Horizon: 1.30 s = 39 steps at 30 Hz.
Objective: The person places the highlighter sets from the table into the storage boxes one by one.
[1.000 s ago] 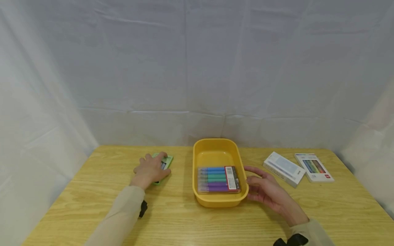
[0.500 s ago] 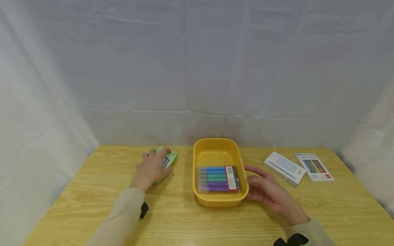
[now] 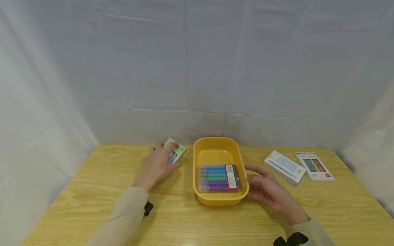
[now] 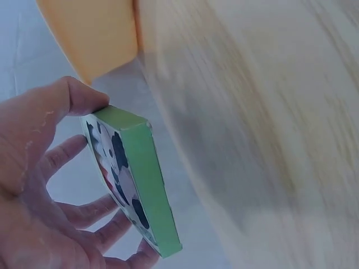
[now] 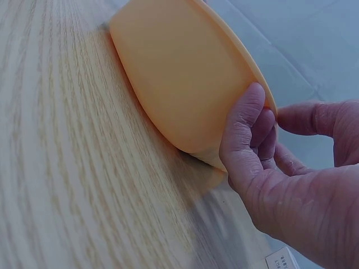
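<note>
A flat green box (image 3: 181,149) with a windowed, printed front is pinched in my left hand (image 3: 156,166), left of the yellow bin. The left wrist view shows the box (image 4: 147,179) tilted and raised off the table, thumb on one end and fingers along the other edge. At the centre stands the yellow bin (image 3: 216,198), with a clear pack of coloured pens (image 3: 217,178) lying inside. My right hand (image 3: 271,194) touches the bin's right side from outside, fingers loosely bent; in the right wrist view the thumb (image 5: 242,129) rests against the outer wall.
Right of the bin, a white box (image 3: 284,167) lies at a slant. Next to it lies a white pack with a coloured window (image 3: 314,166). Grey-white sheeting (image 3: 154,68) hangs behind and beside the wooden table (image 3: 184,225).
My left hand has lifted the green box and carried it away from me and to the right, towards the bin. The right hand and the bin have stayed in place.
</note>
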{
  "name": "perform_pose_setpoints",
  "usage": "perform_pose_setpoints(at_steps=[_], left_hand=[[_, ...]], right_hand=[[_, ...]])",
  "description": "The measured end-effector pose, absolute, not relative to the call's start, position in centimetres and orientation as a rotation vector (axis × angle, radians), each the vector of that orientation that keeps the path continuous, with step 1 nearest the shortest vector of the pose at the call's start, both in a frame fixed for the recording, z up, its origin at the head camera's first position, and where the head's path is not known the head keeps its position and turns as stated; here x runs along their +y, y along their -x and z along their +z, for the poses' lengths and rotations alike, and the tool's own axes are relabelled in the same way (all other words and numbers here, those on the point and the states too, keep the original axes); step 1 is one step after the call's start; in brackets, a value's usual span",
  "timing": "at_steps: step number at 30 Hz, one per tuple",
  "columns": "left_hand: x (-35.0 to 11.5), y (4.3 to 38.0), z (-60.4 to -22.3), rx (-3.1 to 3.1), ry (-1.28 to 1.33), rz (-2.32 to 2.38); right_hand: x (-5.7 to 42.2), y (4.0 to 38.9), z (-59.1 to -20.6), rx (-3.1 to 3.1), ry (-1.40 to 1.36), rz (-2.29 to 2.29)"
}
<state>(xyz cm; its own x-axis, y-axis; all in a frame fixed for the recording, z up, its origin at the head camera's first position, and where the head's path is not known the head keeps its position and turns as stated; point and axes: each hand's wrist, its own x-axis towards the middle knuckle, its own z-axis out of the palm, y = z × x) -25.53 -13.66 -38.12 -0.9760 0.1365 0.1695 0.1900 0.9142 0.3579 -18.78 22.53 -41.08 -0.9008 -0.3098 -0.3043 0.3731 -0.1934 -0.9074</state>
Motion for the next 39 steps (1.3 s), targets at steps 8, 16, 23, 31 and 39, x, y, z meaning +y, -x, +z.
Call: perform_pose_setpoints(at_steps=[8, 16, 23, 31, 39], left_hand=[[-11.7, 25.2, -36.5, -2.845, 0.391, -0.677], [-9.1, 24.8, -35.3, -2.719, 0.640, -0.711], [-6.7, 25.0, -35.0, -2.719, 0.822, -0.663], [-5.2, 25.3, -34.9, -2.704, 0.935, -0.553], [-4.4, 25.7, -34.8, -2.703, 1.010, -0.486]], right_hand=[[22.7, 18.9, -41.1, 1.663, -0.076, -2.139], [22.6, 19.0, -41.1, 1.673, -0.090, -2.126], [22.6, 19.0, -41.2, 1.662, -0.078, -2.132], [22.7, 18.9, -41.3, 1.645, -0.060, -2.142], [22.7, 18.8, -41.3, 1.651, -0.057, -2.135]])
